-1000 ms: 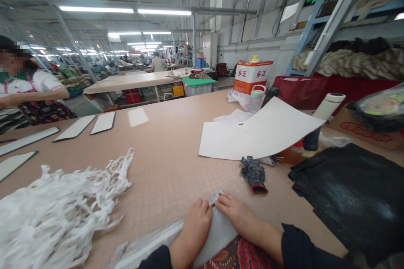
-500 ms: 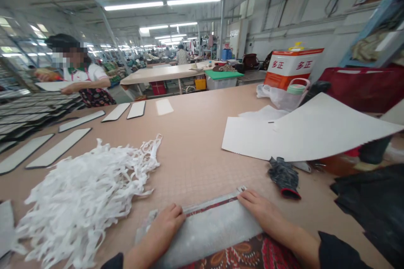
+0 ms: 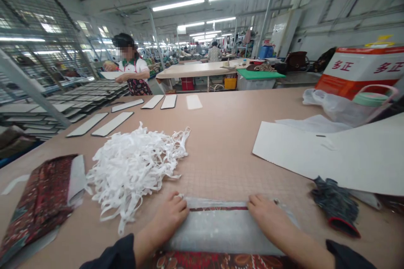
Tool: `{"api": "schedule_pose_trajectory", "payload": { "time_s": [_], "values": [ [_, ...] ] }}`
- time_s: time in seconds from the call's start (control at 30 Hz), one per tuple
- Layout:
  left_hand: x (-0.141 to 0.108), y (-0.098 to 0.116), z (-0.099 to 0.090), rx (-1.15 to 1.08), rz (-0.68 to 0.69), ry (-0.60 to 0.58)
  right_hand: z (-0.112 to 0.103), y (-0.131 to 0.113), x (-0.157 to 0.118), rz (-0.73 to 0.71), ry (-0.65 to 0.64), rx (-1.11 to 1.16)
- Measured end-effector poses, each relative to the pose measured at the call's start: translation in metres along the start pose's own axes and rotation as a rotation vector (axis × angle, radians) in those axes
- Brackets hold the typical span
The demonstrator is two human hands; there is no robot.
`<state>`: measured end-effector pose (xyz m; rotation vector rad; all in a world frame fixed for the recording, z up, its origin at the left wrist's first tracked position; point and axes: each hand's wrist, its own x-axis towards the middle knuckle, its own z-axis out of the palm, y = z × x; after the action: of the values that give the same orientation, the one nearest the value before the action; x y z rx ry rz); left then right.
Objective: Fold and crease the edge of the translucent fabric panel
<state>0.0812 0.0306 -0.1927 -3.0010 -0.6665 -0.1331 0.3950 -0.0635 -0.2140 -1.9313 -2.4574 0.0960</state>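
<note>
A red-brown patterned fabric point(image 3: 205, 260) with a pale grey backing point(image 3: 221, 229) lies in front of me, its far edge folded so a thin strip of the pattern shows. My left hand point(image 3: 172, 214) is closed on the left part of this fold, fingers bent and pressed together. On the right part, my right hand point(image 3: 267, 214) grips the same fold, fingers curled towards the edge. Both thumbs are mostly hidden. A tangled heap of white strips point(image 3: 135, 168) lies beyond my left hand. To the right is a dark grey work glove point(image 3: 336, 206) with a red cuff.
Another patterned fabric piece point(image 3: 41, 201) lies at the left. Several white panels with dark edges point(image 3: 112, 124) lie on the brown table point(image 3: 227, 134). A large white sheet point(image 3: 341, 155) covers the right side. Across the table, a co-worker point(image 3: 134, 69) holds a panel.
My view has turned left, bringing the patterned piece at the left into sight. The fold between my hands now lies more level. Both hands stay on the fabric.
</note>
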Motion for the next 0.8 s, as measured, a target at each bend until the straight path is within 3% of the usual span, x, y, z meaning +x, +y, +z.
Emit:
{"api": "schedule_pose_trajectory", "payload": {
  "time_s": [0.13, 0.23, 0.37, 0.57, 0.8],
  "values": [
    [-0.009, 0.012, 0.019, 0.1, -0.041, 0.125, -0.002, -0.087, 0.05, -0.251, 0.078, 0.209],
    [-0.018, 0.017, 0.028, 0.114, -0.09, 0.215, 0.011, -0.129, 0.07, -0.326, 0.158, 0.207],
    [-0.032, 0.021, 0.026, 0.057, -0.201, 0.299, 0.024, -0.134, 0.081, -0.377, 0.183, 0.161],
    [-0.044, 0.025, 0.018, -0.02, -0.372, 0.33, 0.018, -0.14, 0.101, -0.356, 0.156, 0.289],
    [-0.042, 0.026, 0.02, -0.087, -0.461, 0.352, 0.024, -0.15, 0.094, -0.536, 0.261, 0.178]
  ]
}}
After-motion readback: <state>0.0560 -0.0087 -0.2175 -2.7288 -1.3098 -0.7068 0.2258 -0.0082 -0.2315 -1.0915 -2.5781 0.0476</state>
